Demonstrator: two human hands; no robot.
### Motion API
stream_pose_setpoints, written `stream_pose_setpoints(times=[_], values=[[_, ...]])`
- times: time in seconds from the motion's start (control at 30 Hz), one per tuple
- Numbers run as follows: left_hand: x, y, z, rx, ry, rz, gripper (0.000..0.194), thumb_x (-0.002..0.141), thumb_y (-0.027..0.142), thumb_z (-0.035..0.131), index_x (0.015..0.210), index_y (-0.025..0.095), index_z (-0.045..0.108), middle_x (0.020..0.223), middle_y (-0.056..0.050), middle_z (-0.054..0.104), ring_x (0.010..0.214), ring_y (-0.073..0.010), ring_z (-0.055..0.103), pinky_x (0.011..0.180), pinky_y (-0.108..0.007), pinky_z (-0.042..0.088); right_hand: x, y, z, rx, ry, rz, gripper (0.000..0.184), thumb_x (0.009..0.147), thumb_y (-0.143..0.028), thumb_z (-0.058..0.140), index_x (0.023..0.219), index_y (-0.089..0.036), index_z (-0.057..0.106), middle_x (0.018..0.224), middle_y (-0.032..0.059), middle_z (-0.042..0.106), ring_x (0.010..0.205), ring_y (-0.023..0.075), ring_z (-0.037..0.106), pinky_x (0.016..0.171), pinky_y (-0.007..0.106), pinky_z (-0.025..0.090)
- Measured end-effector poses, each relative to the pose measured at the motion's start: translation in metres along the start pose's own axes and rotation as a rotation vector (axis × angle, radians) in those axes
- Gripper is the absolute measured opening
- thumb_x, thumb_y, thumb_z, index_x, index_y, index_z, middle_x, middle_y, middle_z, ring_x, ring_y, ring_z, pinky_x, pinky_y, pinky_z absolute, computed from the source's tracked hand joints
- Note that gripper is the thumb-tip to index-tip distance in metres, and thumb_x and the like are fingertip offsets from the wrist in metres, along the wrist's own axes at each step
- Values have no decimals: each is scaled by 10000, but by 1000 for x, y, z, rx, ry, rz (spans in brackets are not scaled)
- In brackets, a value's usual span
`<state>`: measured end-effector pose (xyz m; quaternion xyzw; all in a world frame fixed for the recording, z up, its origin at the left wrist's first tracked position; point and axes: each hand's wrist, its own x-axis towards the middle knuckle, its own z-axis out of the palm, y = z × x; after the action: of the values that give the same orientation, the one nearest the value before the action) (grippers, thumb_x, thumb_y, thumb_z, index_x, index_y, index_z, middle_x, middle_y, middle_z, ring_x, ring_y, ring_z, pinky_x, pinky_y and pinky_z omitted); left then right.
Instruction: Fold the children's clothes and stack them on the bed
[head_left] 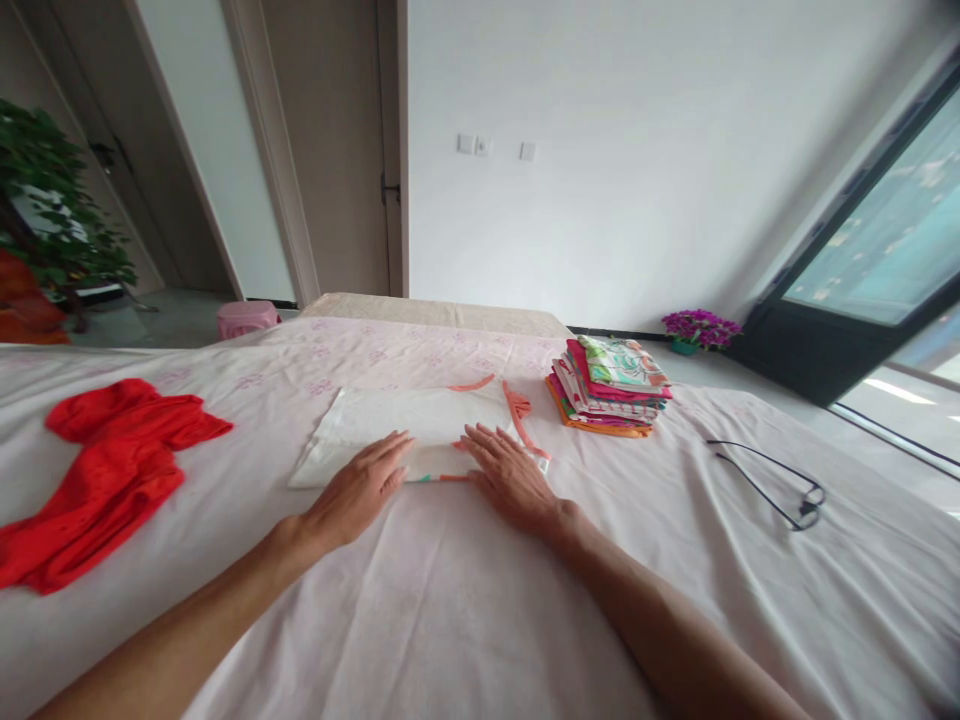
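Observation:
A folded white garment [409, 420] with orange trim lies flat on the pale pink bed sheet [480, 610] in front of me. My left hand [364, 490] rests palm down on its near edge, fingers stretched out. My right hand [510, 475] lies flat beside it on the same edge, fingers spread. Neither hand grips anything. The orange straps [517, 408] curl off the garment's right side.
A stack of folded colourful clothes [609, 385] sits to the right of the garment. A loose red garment [105, 470] lies at the left. A black clothes hanger [780, 485] lies at the right. Beyond the bed stand a plant [52, 200], a pink stool [246, 318] and purple flowers [699, 328].

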<state>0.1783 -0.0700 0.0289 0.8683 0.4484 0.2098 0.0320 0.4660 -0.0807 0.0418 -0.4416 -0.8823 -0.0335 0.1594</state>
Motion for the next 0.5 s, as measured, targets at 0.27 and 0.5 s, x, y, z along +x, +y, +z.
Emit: stream_pose_setpoints(times=[0.27,0.5], values=[[-18,-37,12,224,-108,10,629,973,533,335,1512,209,357,1591,-109,312,1477,-256,272,1190,-456,255,-10,13,13,-18,-92,21,595,1023,-449,350,1547,-175,289,1582,119,296,1474,245,250,1214,464,207],[-54,-90,3,267,-52,-209,641,950,531,351,1496,199,393,1599,-113,299,1475,-271,275,1173,-455,276,-23,42,10,-71,-140,180,598,1027,-443,327,1555,-170,261,1597,124,254,1478,233,241,1208,465,174]])
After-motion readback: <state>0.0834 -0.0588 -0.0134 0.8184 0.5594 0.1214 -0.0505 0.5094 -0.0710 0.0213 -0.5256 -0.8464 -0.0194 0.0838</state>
